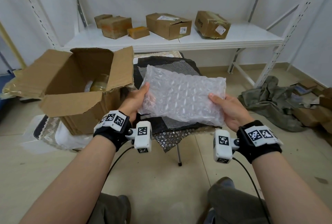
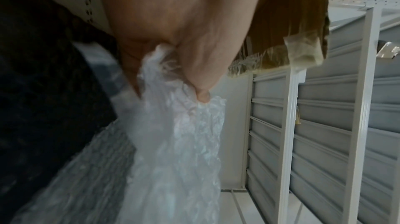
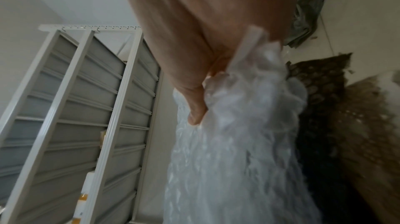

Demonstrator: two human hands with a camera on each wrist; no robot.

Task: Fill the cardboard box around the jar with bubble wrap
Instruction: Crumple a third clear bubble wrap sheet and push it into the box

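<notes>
Bubble wrap, a clear puffy folded sheet (image 1: 181, 96), hangs mid-frame between our left hand (image 1: 133, 100) and right hand (image 1: 231, 109), each pinching one end; we judge it light, soft, crushable. Open brown cardboard box (image 1: 71, 105) with glass jar (image 1: 100, 84) sits upper left.

1. The clear, whitish sheet of bubble wrap (image 1: 181, 98) shows a regular grid of glinting bubbles.
2. The large open cardboard box (image 1: 75, 98) is plain brown.
3. The glass jar (image 1: 99, 84) inside it looks amber-yellow.
4. The black wrist bands (image 1: 115, 134) carry white blocks printed with black-and-white square codes.
5. The metal shelf (image 1: 179, 41) is white.
6. The crumpled cloth (image 1: 269, 105) on the floor is olive green.
</notes>
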